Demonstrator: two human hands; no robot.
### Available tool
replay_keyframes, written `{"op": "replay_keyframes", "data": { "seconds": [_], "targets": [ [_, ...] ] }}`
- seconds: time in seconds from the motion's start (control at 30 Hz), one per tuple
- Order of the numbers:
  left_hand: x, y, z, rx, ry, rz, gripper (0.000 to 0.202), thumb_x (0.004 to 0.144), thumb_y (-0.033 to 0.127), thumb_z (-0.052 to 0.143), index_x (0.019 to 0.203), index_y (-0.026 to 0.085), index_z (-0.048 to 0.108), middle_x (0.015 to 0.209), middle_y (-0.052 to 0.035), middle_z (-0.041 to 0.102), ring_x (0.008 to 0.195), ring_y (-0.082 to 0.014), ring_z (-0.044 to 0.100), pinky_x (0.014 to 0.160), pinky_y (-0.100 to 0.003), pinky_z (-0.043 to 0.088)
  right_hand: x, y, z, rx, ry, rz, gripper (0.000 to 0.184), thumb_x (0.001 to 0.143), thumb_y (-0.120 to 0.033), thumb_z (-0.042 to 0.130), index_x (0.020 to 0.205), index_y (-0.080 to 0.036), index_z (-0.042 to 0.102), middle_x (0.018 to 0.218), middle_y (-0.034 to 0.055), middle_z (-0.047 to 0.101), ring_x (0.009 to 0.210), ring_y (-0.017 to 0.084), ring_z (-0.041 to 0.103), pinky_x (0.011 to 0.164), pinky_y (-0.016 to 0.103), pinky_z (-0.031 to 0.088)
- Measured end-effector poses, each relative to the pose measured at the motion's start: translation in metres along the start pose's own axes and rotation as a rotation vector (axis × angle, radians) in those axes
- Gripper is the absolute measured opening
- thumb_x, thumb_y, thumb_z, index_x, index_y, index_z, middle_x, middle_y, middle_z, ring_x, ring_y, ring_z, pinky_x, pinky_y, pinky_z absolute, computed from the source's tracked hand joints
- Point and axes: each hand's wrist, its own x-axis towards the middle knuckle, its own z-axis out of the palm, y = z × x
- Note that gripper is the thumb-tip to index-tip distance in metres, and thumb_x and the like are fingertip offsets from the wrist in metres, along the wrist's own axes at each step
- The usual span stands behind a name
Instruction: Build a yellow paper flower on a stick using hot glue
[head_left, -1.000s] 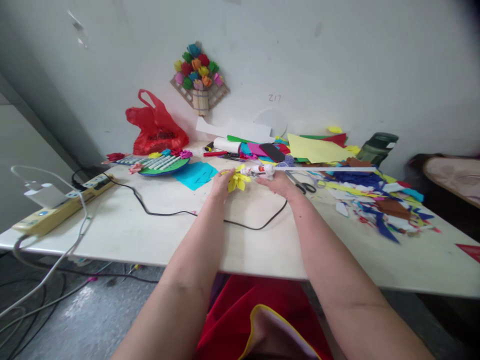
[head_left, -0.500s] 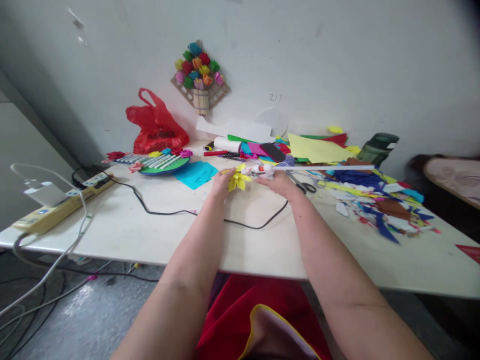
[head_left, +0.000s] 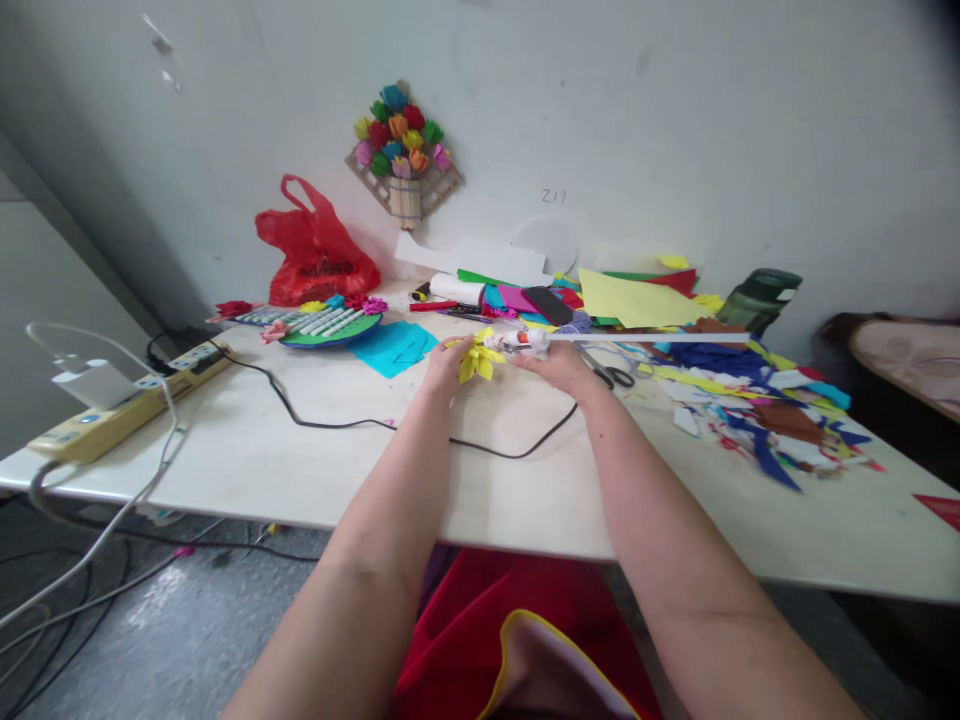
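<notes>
Yellow flower (head_left: 480, 360) over mid-table, pinched at its left side by left hand (head_left: 445, 366). Just right of it, white glue gun (head_left: 527, 341) in right hand (head_left: 556, 364), gripped from behind and below, front end toward petals. Cannot tell whether touching: gap too small and blurred. Most fingers of both hands hidden behind backs of hands; exact finger placement and trigger hard to make out. Long white stick (head_left: 652, 338) out of gun's rear, to the right, across near side of colored scraps (head_left: 787, 420). Scissors (head_left: 618, 377) right beside right wrist, blades partly covered. Black cord (head_left: 330, 426) from power strip (head_left: 90, 432) on left, looped below both hands, passing behind left forearm. Both forearms cut off at bottom; red triangle (head_left: 941, 509) cut off at right edge. Print on red bag (head_left: 319, 260) unreadable.

Open room: white tabletop (head_left: 300, 478) left of left forearm and between forearms, down to front edge, crossed only by cord. Tighter at far side: blue sheet (head_left: 394, 349), phone (head_left: 547, 305), paper stack near wall.
</notes>
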Motion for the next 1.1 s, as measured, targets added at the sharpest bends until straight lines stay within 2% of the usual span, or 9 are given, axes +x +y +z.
{"op": "replay_keyframes", "data": {
  "seconds": [0.37,0.63,1.1],
  "targets": [
    [-0.003,0.003,0.002,-0.004,0.018,-0.007,0.032,0.055,0.033,0.082,0.072,0.014,0.062,0.061,-0.0003,0.063,0.054,-0.0127,0.059,0.054,-0.025,0.046,0.006,0.011,0.005,-0.001,0.024,-0.092,0.043,0.071,-0.049,0.07,0.105,-0.024,0.071,0.109,0.0049,0.072,0.102,0.026,0.065,0.09,0.039,0.049],
    [-0.005,0.006,0.004,-0.031,0.02,-0.03,0.028,0.058,0.029,0.081,0.07,0.014,0.061,0.06,-0.0009,0.063,0.053,-0.0124,0.059,0.053,-0.024,0.047,0.005,0.008,0.004,0.019,0.037,-0.122,0.044,0.071,-0.049,0.069,0.108,-0.025,0.069,0.111,0.0034,0.071,0.105,0.027,0.064,0.093,0.043,0.049],
    [-0.007,0.007,0.006,-0.086,0.04,-0.049,0.018,0.065,0.024,0.076,0.072,0.014,0.062,0.066,-0.0034,0.064,0.06,-0.0163,0.062,0.061,-0.029,0.051,-0.003,-0.005,-0.003,0.151,0.024,-0.157,0.04,0.073,-0.044,0.068,0.105,-0.019,0.07,0.107,0.007,0.072,0.1,0.027,0.066,0.091,0.042,0.05]
  ]
}}
